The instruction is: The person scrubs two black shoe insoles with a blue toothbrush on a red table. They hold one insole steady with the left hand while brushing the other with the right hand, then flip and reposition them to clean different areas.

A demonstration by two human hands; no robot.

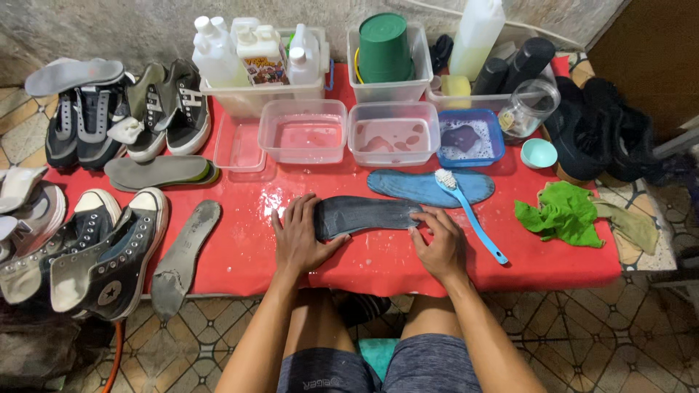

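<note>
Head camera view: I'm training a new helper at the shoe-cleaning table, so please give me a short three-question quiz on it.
1. True or false: both hands rest on the dark grey foam insole.
2. What lies across the blue foam insole?
A. green cloth
B. blue-handled white-bristled brush
C. sneaker
3. Fill in: the crumpled green cloth lies to the person's ____ on the red table cover.

Key: 1 true: left hand and right hand touch its ends. 2 B, the brush. 3 right.

Likely home shoe-cleaning spot: sneakers (109, 255), insoles (182, 255), soapy tubs (304, 131), detergent bottles (218, 58), tiled floor (582, 335).
</note>
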